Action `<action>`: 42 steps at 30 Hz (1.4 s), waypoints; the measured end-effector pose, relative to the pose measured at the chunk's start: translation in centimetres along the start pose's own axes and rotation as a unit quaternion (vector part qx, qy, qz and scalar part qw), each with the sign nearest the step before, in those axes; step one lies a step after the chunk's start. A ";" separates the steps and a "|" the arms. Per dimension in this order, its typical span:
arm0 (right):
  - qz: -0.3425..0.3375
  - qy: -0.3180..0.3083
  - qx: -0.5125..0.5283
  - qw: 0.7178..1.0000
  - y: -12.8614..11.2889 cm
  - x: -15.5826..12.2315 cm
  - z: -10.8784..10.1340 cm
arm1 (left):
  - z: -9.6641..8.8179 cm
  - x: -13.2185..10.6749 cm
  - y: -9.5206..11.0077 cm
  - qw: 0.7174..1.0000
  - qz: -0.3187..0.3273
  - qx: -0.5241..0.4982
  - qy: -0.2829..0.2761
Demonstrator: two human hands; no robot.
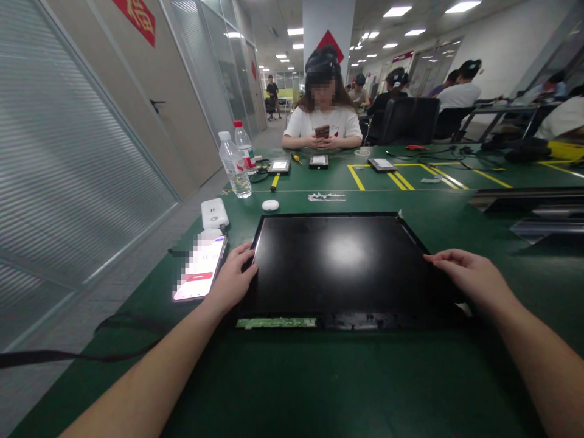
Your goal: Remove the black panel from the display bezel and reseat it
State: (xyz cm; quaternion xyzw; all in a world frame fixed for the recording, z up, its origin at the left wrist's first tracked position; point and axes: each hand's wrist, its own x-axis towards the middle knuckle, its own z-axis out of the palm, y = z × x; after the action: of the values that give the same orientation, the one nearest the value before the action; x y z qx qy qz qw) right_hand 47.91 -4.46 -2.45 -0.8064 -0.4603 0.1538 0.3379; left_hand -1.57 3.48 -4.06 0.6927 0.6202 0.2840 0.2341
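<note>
A black flat display panel [340,261] lies face up on the green table [319,389], with a green circuit strip [276,323] showing along its near edge. My left hand [232,281] grips the panel's left edge, fingers curled onto it. Over at the panel's right edge rests my right hand [472,278], fingers together along the rim and holding it.
A lit phone [201,269] lies just left of my left hand, with a white power bank [214,213] and an earbud case [271,205] beyond. Two water bottles [235,165] stand at the far left. A person with a phone sits opposite; small tools and drives lie there.
</note>
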 end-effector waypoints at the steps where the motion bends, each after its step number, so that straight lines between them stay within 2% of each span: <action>1: 0.025 -0.012 0.002 1.000 -0.3 -0.1 -0.1 | 0.0 0.0 0.1 1.000 0.001 0.003 -0.003; 4: 0.056 -0.016 -0.004 0.998 -1.0 -0.3 -0.3 | -0.1 -0.1 0.0 1.000 0.009 0.007 -0.009; 11: 0.017 -0.012 -0.023 1.000 -0.4 0.0 -0.2 | -0.2 0.0 -0.5 1.000 0.020 -0.004 -0.010; 17: 0.018 -0.022 -0.036 0.999 0.1 0.2 -0.2 | -0.2 0.0 -0.3 1.000 0.017 0.013 -0.015; 25: 0.025 -0.021 -0.031 0.999 0.4 0.2 -0.1 | -0.3 0.0 -0.3 0.998 0.042 0.040 -0.022; 37: -0.015 -0.001 -0.023 1.000 1.0 0.2 0.3 | -0.2 0.0 -0.9 0.993 0.082 0.080 -0.021; 42: -0.021 -0.005 -0.020 1.000 1.2 0.3 0.5 | -0.6 -0.2 -0.9 0.985 0.112 0.129 -0.027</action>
State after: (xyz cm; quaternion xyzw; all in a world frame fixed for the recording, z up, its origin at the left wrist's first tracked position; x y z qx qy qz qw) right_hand 48.54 -4.43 -3.59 -0.8021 -0.4823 0.1415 0.3225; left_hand -2.63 3.33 -4.29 0.7899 0.5633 0.2069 0.1261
